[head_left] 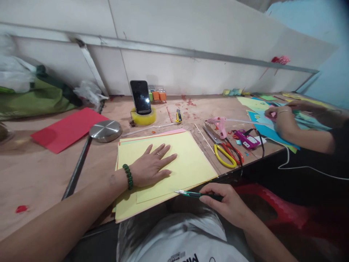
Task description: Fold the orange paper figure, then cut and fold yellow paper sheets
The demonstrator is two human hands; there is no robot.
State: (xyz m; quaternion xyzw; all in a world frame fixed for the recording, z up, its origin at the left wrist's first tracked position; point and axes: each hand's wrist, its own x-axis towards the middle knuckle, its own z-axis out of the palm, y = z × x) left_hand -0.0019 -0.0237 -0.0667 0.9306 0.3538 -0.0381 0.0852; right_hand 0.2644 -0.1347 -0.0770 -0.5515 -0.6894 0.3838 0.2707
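The left hand [151, 167] is released, fingers spread, palm down on the yellow paper stack [188, 156], right along the near edge of the table [35, 174]! And the right hand [223, 203] has the green cutter [192, 194] firmly grasped, blade tip at the stack's near edge; contact, I can't tell. Scissors [225, 156] lie to the stack's right, handles by the table's near edge. Towards the far edge, a phone [141, 97] leans upright on yellow tape [147, 119].

The paper [191, 160] is pale yellow; the cutter [192, 194] green.
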